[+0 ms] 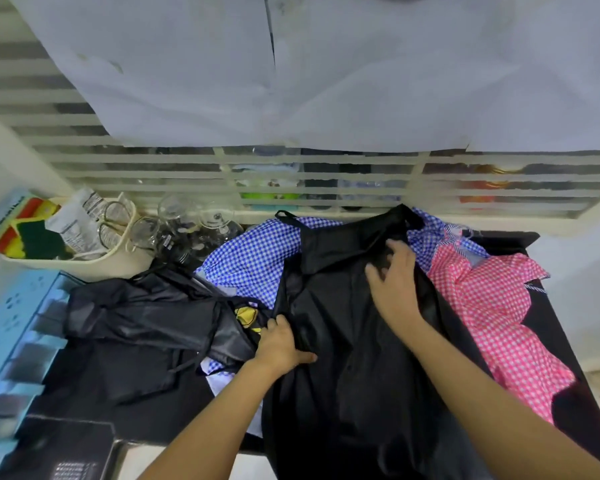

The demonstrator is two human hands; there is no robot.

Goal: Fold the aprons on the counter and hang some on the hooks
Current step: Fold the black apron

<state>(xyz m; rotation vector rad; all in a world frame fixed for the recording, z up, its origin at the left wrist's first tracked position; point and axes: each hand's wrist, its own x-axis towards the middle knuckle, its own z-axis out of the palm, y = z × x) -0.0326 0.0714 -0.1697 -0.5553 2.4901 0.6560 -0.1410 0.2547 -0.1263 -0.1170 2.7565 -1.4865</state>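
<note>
Head view: a black apron point(343, 368) lies lengthwise on the dark counter point(544, 323), neck strap pointing toward the window. The left hand point(281, 344) grips its left edge. The right hand point(395, 275) presses it flat, fingers spread.

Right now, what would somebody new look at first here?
Probably the big black apron spread across the middle of the counter, with the left hand gripping its edge and the right hand pressing flat on it. Next, the bright pink checked apron on the right and the blue checked apron behind.
</note>
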